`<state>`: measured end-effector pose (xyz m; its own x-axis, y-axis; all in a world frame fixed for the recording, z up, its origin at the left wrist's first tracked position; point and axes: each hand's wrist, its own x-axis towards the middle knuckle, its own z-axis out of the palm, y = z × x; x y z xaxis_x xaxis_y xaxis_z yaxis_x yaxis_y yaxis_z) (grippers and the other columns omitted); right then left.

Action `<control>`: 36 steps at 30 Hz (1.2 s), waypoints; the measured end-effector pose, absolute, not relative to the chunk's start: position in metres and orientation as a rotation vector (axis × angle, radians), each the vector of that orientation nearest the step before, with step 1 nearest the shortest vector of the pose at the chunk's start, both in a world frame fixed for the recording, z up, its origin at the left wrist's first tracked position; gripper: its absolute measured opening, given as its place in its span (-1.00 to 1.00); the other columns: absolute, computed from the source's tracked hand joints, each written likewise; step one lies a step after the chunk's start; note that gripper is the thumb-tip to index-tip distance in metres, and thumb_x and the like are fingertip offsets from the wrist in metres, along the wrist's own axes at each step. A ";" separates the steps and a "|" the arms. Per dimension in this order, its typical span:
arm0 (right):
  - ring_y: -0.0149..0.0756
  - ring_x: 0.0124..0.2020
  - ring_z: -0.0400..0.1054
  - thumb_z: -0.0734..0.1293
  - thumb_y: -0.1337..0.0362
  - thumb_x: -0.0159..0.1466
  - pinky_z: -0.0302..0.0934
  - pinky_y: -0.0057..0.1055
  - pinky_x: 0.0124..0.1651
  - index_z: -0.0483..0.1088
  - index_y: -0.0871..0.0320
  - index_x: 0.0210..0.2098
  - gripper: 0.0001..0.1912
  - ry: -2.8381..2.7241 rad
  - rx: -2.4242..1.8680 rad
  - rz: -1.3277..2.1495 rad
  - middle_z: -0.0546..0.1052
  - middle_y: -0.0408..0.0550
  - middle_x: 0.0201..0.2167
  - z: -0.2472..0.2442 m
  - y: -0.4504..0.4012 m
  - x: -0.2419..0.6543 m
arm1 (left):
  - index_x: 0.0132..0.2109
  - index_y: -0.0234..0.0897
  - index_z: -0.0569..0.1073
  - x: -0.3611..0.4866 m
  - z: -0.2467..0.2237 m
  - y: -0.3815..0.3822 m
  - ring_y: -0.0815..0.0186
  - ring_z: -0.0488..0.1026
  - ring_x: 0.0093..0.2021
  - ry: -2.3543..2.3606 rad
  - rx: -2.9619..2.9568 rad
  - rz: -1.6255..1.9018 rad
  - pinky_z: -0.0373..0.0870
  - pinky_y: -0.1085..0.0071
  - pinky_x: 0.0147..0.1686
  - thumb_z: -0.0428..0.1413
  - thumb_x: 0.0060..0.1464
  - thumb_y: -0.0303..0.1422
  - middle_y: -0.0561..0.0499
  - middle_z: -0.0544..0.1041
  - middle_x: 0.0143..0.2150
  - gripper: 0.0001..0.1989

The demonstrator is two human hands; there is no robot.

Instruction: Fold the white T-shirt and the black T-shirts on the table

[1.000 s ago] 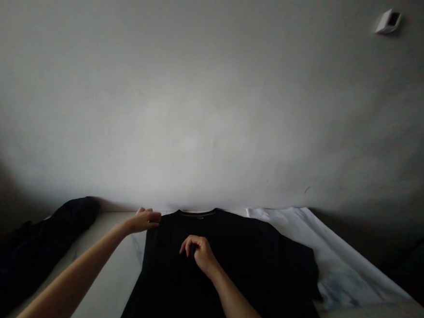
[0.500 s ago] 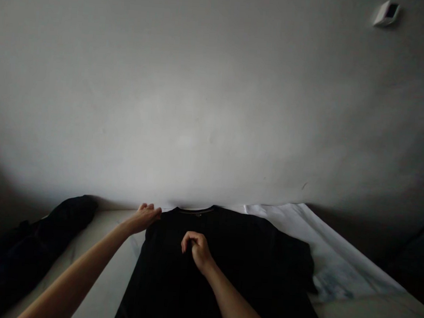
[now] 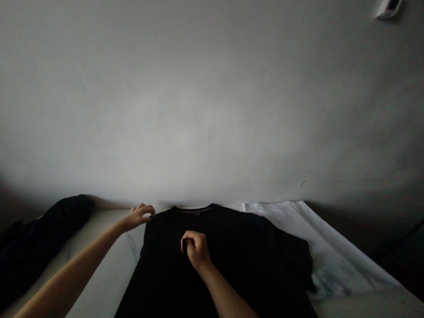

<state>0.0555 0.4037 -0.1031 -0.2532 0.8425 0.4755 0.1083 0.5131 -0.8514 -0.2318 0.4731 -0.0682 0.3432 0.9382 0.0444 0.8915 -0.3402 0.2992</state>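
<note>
A black T-shirt [image 3: 248, 258] lies spread out, its neckline toward the wall and its right-hand sleeve stretched to the side. No sleeve shows on its left side. My left hand [image 3: 139, 218] is at the left shoulder edge, thumb and finger pinched together on the black cloth. Over the upper chest, my right hand [image 3: 195, 250] is closed, fingers curled down and gripping the fabric. The dark cloth hides exactly how much each hand has caught.
Under the T-shirt is a pale surface [image 3: 368, 315] with bluish marks. White cloth [image 3: 298, 223] lies at the back right. A dark bundle of fabric [image 3: 42, 244] sits at the left. Behind stands a grey wall [image 3: 201, 105], with a small white device [image 3: 388, 7] high on it.
My left hand has shifted slightly left, and a gap now shows between its thumb and fingers. My right hand stays nearly in place, its fingers curled tighter. The view has tilted a little.
</note>
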 end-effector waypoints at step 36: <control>0.04 -0.10 0.47 0.46 0.44 -0.03 0.29 -0.24 -0.12 0.33 0.30 -0.08 -0.49 -1.942 -1.846 0.820 0.52 0.26 -0.13 -0.058 0.387 0.061 | -0.12 -0.08 0.46 -0.197 -0.058 0.487 0.17 0.41 0.01 1.865 2.404 -0.023 0.19 0.15 0.02 -0.02 0.09 -0.48 0.03 0.60 -0.12 -0.73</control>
<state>0.0606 0.3871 -0.0579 -0.0997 0.9846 -0.1439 0.7898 -0.0097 -0.6133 -0.1974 0.4868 -0.0579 0.2504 0.9654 -0.0726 0.9669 -0.2456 0.0690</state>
